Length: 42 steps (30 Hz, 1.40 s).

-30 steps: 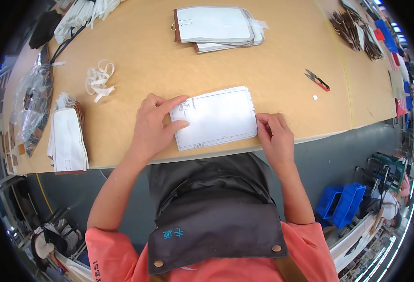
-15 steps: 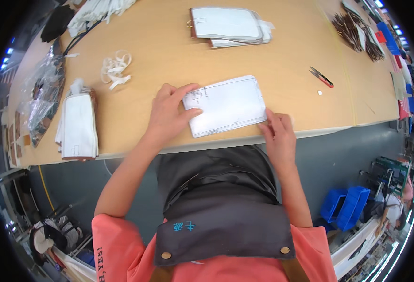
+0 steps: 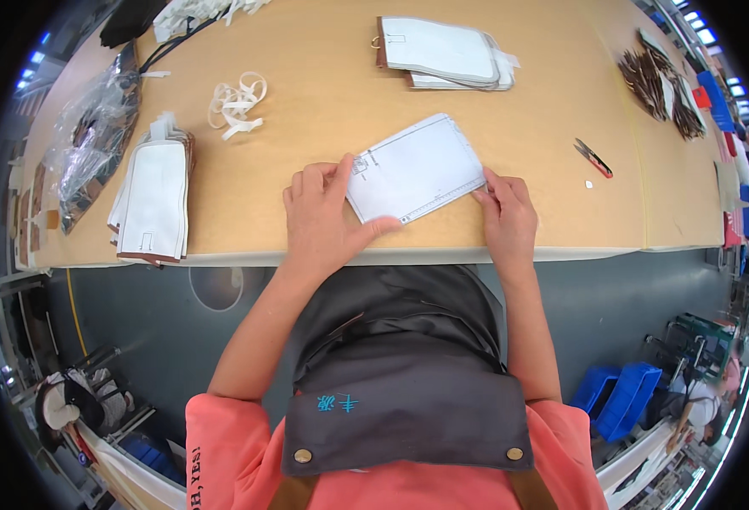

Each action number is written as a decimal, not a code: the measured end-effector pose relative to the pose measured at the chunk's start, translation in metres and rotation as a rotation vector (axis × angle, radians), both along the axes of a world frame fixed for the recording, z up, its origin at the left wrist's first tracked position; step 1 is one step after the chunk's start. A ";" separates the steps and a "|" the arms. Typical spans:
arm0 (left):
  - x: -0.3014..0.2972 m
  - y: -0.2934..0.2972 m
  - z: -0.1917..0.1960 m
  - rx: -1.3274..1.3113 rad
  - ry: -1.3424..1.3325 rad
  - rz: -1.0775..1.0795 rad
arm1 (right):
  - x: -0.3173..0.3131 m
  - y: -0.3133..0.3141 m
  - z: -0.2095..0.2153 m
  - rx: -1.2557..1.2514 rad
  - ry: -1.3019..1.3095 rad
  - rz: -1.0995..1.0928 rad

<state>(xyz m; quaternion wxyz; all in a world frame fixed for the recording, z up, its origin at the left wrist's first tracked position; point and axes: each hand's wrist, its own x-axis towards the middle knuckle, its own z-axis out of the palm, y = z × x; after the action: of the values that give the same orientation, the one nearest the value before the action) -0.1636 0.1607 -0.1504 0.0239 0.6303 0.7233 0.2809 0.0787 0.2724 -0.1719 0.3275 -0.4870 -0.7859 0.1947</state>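
A white rectangular panel (image 3: 417, 170) with dark printed lines along its edges lies tilted on the tan table, close to the front edge. Whether it is one layer or several I cannot tell. My left hand (image 3: 319, 217) rests at its near left corner, thumb and index finger spread wide, the index along the left edge and the thumb at the lower edge. At the right end, my right hand (image 3: 508, 217) pinches the panel's corner between thumb and fingers.
Stacked white-and-brown panels lie at left (image 3: 155, 200) and at the far middle (image 3: 438, 51). Nearby are a coil of white tape (image 3: 237, 106), a clear plastic bag (image 3: 94, 136), red-handled thread snips (image 3: 593, 159) and a bundle of brown-and-white pieces (image 3: 663, 89). The table edge (image 3: 442, 255) runs in front of me.
The panel has turned, its right end swinging away from me. My left thumb has slid from the panel's face to its lower edge. The right hand keeps its pinch. The whole view has shifted.
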 end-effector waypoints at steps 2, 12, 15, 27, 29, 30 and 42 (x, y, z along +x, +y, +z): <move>0.002 -0.004 0.007 -0.059 0.019 -0.026 | -0.001 0.001 0.000 -0.010 0.024 0.000; 0.020 0.001 -0.003 -0.053 0.023 0.075 | 0.003 -0.023 0.002 0.064 -0.033 -0.076; 0.029 0.007 -0.004 -0.047 0.037 0.117 | 0.001 -0.030 0.006 -0.005 -0.010 -0.086; 0.033 0.009 -0.014 0.027 0.058 0.131 | -0.023 -0.050 0.016 -0.199 0.153 -0.003; 0.033 0.009 -0.013 0.019 0.058 0.132 | -0.028 -0.054 0.014 -0.187 0.133 0.023; 0.034 0.009 -0.013 0.012 0.057 0.131 | -0.030 -0.056 0.014 -0.165 0.134 0.027; 0.032 0.015 -0.015 0.079 0.119 0.071 | -0.040 -0.064 0.004 0.146 0.013 0.048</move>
<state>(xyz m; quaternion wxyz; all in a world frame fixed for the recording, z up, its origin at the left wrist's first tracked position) -0.1313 0.1752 -0.1652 -0.0541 0.6203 0.7337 0.2720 0.0384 0.2085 -0.1680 0.3625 -0.4418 -0.8072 0.1480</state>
